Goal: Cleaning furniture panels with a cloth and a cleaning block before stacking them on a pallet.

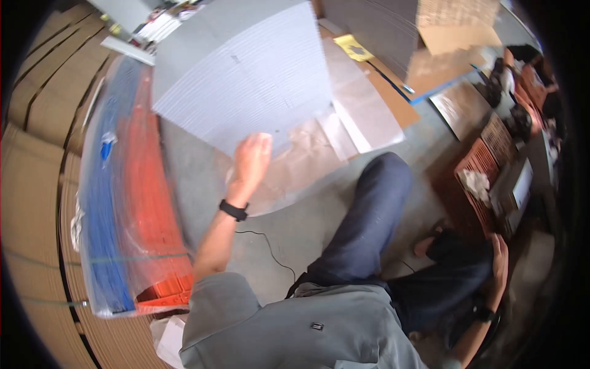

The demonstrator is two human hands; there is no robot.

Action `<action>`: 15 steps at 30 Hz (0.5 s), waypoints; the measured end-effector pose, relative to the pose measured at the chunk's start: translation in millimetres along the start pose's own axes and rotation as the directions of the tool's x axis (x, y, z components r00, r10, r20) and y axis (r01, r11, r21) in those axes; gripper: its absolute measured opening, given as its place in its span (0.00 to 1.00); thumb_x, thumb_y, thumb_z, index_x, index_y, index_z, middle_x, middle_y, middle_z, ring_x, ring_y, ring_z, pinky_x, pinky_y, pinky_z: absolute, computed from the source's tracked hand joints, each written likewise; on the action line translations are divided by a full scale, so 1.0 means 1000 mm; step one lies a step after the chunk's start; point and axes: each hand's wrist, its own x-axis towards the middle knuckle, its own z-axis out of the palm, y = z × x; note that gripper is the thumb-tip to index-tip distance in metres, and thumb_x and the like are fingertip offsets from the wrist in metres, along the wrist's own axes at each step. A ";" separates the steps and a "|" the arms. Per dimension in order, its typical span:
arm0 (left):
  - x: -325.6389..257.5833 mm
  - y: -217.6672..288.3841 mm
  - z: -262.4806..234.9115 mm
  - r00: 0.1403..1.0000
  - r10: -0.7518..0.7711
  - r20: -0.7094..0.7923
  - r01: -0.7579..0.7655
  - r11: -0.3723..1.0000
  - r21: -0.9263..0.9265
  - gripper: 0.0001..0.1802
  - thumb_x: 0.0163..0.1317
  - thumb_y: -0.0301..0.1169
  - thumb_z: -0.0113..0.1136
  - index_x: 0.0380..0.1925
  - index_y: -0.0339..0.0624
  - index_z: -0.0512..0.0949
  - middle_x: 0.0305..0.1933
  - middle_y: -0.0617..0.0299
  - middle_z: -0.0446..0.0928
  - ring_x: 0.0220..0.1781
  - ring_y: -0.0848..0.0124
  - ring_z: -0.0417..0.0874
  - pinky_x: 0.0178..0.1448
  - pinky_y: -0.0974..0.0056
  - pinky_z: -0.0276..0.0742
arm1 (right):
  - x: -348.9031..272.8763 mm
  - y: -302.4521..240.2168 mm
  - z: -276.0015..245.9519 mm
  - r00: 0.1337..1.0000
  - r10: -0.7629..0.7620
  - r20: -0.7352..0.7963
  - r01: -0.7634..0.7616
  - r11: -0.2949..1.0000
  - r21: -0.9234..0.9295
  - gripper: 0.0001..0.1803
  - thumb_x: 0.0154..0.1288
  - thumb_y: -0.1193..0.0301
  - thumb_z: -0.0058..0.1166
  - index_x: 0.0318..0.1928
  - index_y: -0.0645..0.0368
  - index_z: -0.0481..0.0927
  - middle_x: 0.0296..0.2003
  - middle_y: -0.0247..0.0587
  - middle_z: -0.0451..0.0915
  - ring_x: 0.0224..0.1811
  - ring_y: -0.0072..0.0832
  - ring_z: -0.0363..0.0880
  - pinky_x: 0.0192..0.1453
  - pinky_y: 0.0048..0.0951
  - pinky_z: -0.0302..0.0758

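Note:
My left hand (pixel 252 158), with a dark band on its wrist, reaches out at the lower edge of a tall stack of pale grey sheets (pixel 246 80). Its fingers are blurred and look bent. Whether they touch the stack or hold anything does not show. The stack stands on a sheet of clear plastic film (pixel 289 184) spread over the floor. At the lower right, my right hand (pixel 500 261) lies along my knee in dark trousers, fingers stretched out and nothing in them.
Bundled blue sheets (pixel 104 221) and orange sheets (pixel 147 203), wrapped in film, stand at my left beside stacked cardboard (pixel 31 197). An orange crate (pixel 476 163) is at the right. A thin cable (pixel 270 249) crosses the floor. Another person's arm (pixel 525 98) shows far right.

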 end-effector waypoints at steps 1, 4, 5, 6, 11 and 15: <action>0.008 -0.003 -0.023 0.996 0.029 -0.085 -0.030 0.999 -0.011 0.07 0.71 0.31 0.55 0.39 0.38 0.78 0.37 0.49 0.79 0.39 0.49 0.80 0.44 0.49 0.75 | 0.007 -0.018 0.018 0.996 -0.028 -0.086 0.025 0.999 -0.028 0.22 0.76 0.60 0.47 0.51 0.69 0.81 0.47 0.48 0.84 0.55 0.35 0.80 0.66 0.32 0.69; -0.008 -0.015 -0.055 0.979 -0.195 -0.054 0.191 0.978 -0.082 0.06 0.71 0.25 0.55 0.42 0.37 0.80 0.35 0.53 0.80 0.35 0.61 0.81 0.39 0.58 0.76 | 0.043 -0.082 0.041 0.992 -0.118 0.053 0.122 0.990 -0.072 0.24 0.75 0.57 0.48 0.54 0.67 0.80 0.52 0.50 0.83 0.59 0.39 0.79 0.66 0.32 0.69; -0.008 -0.001 -0.043 0.990 -0.139 -0.037 0.132 0.980 -0.149 0.07 0.71 0.25 0.55 0.44 0.36 0.80 0.37 0.55 0.80 0.37 0.64 0.81 0.40 0.59 0.76 | 0.042 -0.085 0.040 0.994 -0.098 0.044 0.101 0.992 -0.076 0.24 0.75 0.55 0.49 0.53 0.66 0.81 0.46 0.44 0.84 0.54 0.32 0.80 0.64 0.28 0.70; 0.000 0.040 -0.030 0.983 -0.175 0.055 0.184 0.951 -0.250 0.09 0.71 0.25 0.54 0.46 0.35 0.80 0.40 0.54 0.81 0.38 0.64 0.81 0.42 0.60 0.77 | 0.041 -0.074 0.029 0.999 -0.040 0.035 0.041 0.999 -0.023 0.24 0.75 0.55 0.50 0.54 0.64 0.81 0.46 0.44 0.85 0.52 0.32 0.81 0.62 0.30 0.72; -0.014 0.180 0.005 0.970 0.165 0.180 -0.033 0.820 -0.571 0.16 0.69 0.23 0.56 0.56 0.38 0.76 0.40 0.55 0.80 0.39 0.63 0.80 0.47 0.60 0.77 | 0.080 0.000 -0.004 0.897 0.039 -0.440 -0.045 0.999 -0.004 0.30 0.69 0.50 0.58 0.54 0.67 0.81 0.44 0.53 0.85 0.44 0.40 0.84 0.51 0.39 0.80; -0.027 0.230 0.014 0.919 0.375 0.120 -0.285 0.843 -0.457 0.18 0.64 0.25 0.61 0.55 0.41 0.78 0.45 0.58 0.80 0.43 0.60 0.79 0.51 0.56 0.71 | 0.159 0.030 -0.026 0.741 0.007 -0.672 -0.248 0.932 -0.263 0.40 0.62 0.42 0.61 0.58 0.67 0.76 0.51 0.64 0.81 0.54 0.55 0.81 0.56 0.51 0.78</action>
